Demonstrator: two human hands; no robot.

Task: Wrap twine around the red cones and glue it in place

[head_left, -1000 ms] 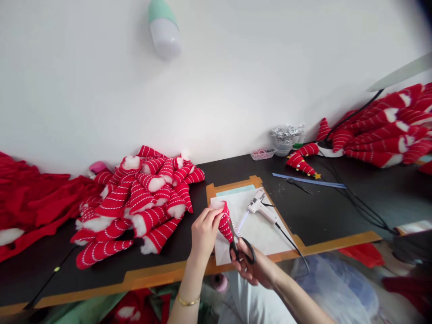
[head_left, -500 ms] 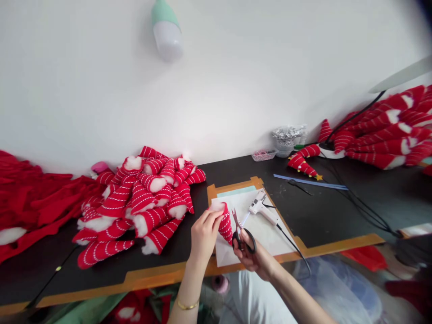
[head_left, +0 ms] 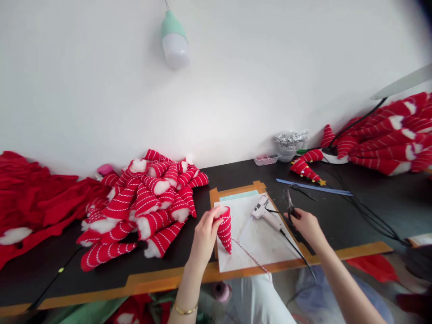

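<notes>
My left hand [head_left: 205, 229] grips the wide end of a red stuffed cone [head_left: 225, 231] with white stitched stripes, its point hanging down over a white sheet [head_left: 249, 261]. White stuffing shows at its top. A red-and-white twisted cord [head_left: 251, 257] runs across the sheet toward the front edge. Over the dark table right of the sheet, my right hand [head_left: 305, 227] is closed on black-handled scissors [head_left: 290, 207], blades pointing away from me. Between the hands a white glue gun [head_left: 266, 213] lies on the sheet, its black cable trailing off the front edge.
A heap of striped red cones [head_left: 148, 198] lies to the left, with red fabric [head_left: 40, 202] beyond it. Blue strips [head_left: 313, 187], a cone with a yellow star [head_left: 307, 168], small tubs [head_left: 286, 146] and more cones [head_left: 388, 139] are at the right. A lamp [head_left: 175, 42] hangs above.
My right hand has moved right with the scissors, away from the cone and past the glue gun. My left hand still holds the cone. The cord now shows across the sheet.
</notes>
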